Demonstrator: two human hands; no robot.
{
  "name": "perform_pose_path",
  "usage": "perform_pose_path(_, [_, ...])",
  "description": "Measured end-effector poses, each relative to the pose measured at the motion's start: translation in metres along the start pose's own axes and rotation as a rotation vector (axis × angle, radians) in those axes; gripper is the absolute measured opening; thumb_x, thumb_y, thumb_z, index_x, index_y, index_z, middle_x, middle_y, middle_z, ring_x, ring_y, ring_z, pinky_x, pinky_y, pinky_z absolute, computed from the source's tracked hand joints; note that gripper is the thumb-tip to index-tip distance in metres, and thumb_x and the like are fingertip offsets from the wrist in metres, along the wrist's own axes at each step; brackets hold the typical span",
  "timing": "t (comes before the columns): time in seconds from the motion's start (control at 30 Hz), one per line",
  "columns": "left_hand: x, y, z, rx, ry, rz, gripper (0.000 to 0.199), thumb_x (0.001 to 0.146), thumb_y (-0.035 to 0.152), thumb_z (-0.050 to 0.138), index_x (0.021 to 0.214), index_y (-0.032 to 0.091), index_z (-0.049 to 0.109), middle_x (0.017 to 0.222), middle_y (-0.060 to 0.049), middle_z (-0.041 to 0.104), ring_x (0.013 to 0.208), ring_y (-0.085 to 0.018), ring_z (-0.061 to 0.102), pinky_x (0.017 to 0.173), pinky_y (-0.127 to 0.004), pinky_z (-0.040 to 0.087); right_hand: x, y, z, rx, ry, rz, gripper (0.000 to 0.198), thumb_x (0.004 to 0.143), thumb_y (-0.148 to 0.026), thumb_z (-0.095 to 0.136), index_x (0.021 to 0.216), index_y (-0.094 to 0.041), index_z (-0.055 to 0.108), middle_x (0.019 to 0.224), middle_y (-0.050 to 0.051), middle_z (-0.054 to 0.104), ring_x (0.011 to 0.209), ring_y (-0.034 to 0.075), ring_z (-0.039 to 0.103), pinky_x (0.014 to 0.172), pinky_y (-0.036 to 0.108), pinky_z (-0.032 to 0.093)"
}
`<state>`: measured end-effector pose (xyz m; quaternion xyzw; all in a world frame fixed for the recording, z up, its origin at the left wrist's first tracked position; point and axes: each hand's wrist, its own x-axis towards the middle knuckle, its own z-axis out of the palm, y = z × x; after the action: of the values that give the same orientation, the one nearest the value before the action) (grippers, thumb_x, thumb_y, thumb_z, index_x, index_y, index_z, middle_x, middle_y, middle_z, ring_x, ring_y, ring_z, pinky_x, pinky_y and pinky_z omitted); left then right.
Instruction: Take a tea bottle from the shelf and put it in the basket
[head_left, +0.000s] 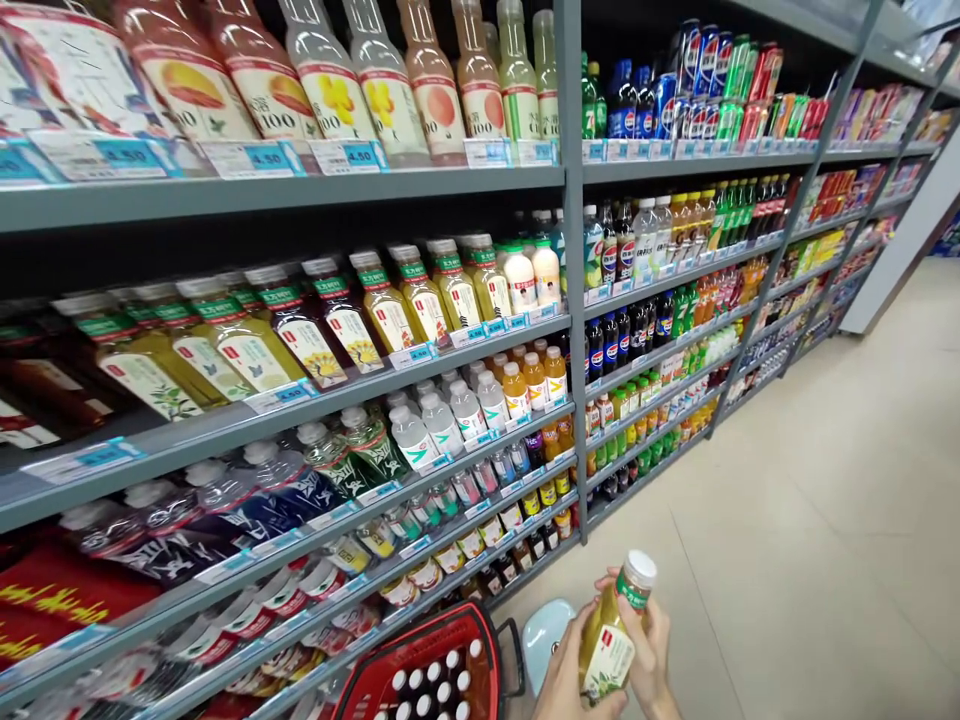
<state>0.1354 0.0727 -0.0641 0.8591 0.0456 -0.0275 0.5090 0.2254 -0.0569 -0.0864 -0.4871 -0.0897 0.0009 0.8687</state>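
Both my hands hold one bottle of yellow-green tea (611, 635) with a white cap and a white label, low in the head view. My left hand (566, 665) wraps its lower side. My right hand (654, 645) grips it from the right, fingers near the neck. The bottle tilts slightly to the right. It matches the row of tea bottles (420, 300) on the second shelf from the top.
A red shopping basket (431, 670) with several dark white-capped bottles sits below the left hand, beside a pale blue stool (544, 635). Grey shelving (300, 190) packed with drinks runs along the left; a tiled aisle floor (825, 500) opens to the right.
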Motion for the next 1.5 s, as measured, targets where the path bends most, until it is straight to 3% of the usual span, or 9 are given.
perform_pose_path(0.2, [0.007, 0.003, 0.000, -0.076, 0.036, -0.019, 0.102, 0.063, 0.022, 0.083, 0.159, 0.020, 0.047, 0.164, -0.020, 0.052, 0.147, -0.041, 0.055, 0.127, -0.052, 0.040, 0.000, 0.000, -0.007, -0.160, -0.069, -0.045, 0.050, 0.086, -0.058, 0.080, 0.107, -0.013, 0.082, 0.108, 0.019, 0.082, 0.099, 0.033, 0.080, 0.087, 0.035, 0.067])
perform_pose_path(0.4, [0.010, 0.013, 0.007, -0.090, 0.170, -0.040, 0.091, 0.060, 0.021, 0.083, 0.148, 0.020, 0.058, 0.156, -0.019, 0.061, 0.143, -0.038, 0.059, 0.122, -0.045, 0.046, -0.009, -0.016, 0.004, -0.190, -0.031, -0.031, 0.055, 0.084, -0.065, 0.079, 0.103, -0.013, 0.081, 0.105, 0.019, 0.081, 0.093, 0.032, 0.079, 0.083, 0.035, 0.066])
perform_pose_path(0.53, [0.006, 0.023, 0.008, -0.110, 0.188, -0.046, 0.080, 0.066, 0.032, 0.085, 0.142, 0.020, 0.062, 0.148, -0.019, 0.067, 0.137, -0.036, 0.063, 0.113, -0.043, 0.052, -0.011, -0.022, 0.007, -0.231, -0.013, 0.004, 0.061, 0.080, -0.073, 0.078, 0.098, -0.014, 0.080, 0.100, 0.018, 0.081, 0.092, 0.033, 0.079, 0.083, 0.036, 0.065])
perform_pose_path(0.77, [-0.005, 0.019, 0.013, -0.069, 0.338, -0.094, 0.066, 0.069, 0.025, 0.076, 0.134, 0.025, 0.066, 0.138, -0.013, 0.073, 0.114, -0.028, 0.072, 0.106, -0.037, 0.056, -0.011, -0.010, 0.005, -0.191, -0.063, 0.022, 0.058, 0.080, -0.070, 0.081, 0.097, -0.014, 0.079, 0.094, 0.016, 0.081, 0.085, 0.029, 0.077, 0.082, 0.035, 0.063])
perform_pose_path(0.9, [-0.010, 0.018, 0.025, 0.011, 0.479, 0.037, 0.077, 0.059, 0.018, 0.077, 0.134, 0.023, 0.064, 0.134, -0.013, 0.073, 0.118, -0.030, 0.071, 0.106, -0.040, 0.058, -0.008, -0.007, 0.004, -0.068, -0.143, 0.094, 0.048, 0.082, -0.060, 0.083, 0.099, -0.015, 0.078, 0.090, 0.014, 0.080, 0.079, 0.027, 0.076, 0.073, 0.035, 0.063])
perform_pose_path(1.0, [-0.016, 0.029, 0.029, 0.154, 0.599, 0.131, 0.073, 0.057, 0.016, 0.077, 0.128, 0.021, 0.063, 0.124, -0.012, 0.073, 0.109, -0.029, 0.072, 0.097, -0.041, 0.061, -0.005, -0.017, 0.008, 0.055, -0.194, 0.213, 0.052, 0.083, -0.065, 0.080, 0.103, -0.017, 0.077, 0.099, 0.014, 0.081, 0.082, 0.029, 0.077, 0.072, 0.038, 0.064])
perform_pose_path(1.17, [-0.021, 0.036, 0.010, 0.612, 0.838, 0.501, 0.049, 0.074, 0.013, 0.074, 0.122, 0.021, 0.066, 0.108, -0.009, 0.072, 0.098, -0.024, 0.066, 0.086, -0.037, 0.055, 0.002, -0.037, 0.014, 0.136, -0.148, 0.329, 0.071, 0.086, -0.084, 0.061, 0.112, -0.020, 0.077, 0.117, 0.016, 0.080, 0.101, 0.033, 0.077, 0.086, 0.045, 0.064])
perform_pose_path(1.3, [-0.026, 0.027, -0.010, 0.930, 0.740, 0.720, 0.041, 0.090, 0.014, 0.066, 0.130, 0.020, 0.069, 0.123, -0.013, 0.073, 0.108, -0.026, 0.062, 0.093, -0.041, 0.046, 0.002, -0.042, 0.012, 0.181, -0.122, 0.338, 0.074, 0.083, -0.086, 0.063, 0.116, -0.022, 0.077, 0.130, 0.016, 0.077, 0.112, 0.036, 0.075, 0.100, 0.052, 0.061])
perform_pose_path(1.5, [-0.025, 0.023, -0.015, 0.899, 0.718, 0.690, 0.047, 0.086, 0.015, 0.073, 0.132, 0.023, 0.067, 0.124, -0.012, 0.073, 0.106, -0.027, 0.062, 0.093, -0.042, 0.045, 0.000, -0.040, 0.005, 0.213, -0.130, 0.345, 0.067, 0.085, -0.082, 0.066, 0.113, -0.022, 0.079, 0.126, 0.015, 0.079, 0.114, 0.035, 0.075, 0.103, 0.052, 0.059])
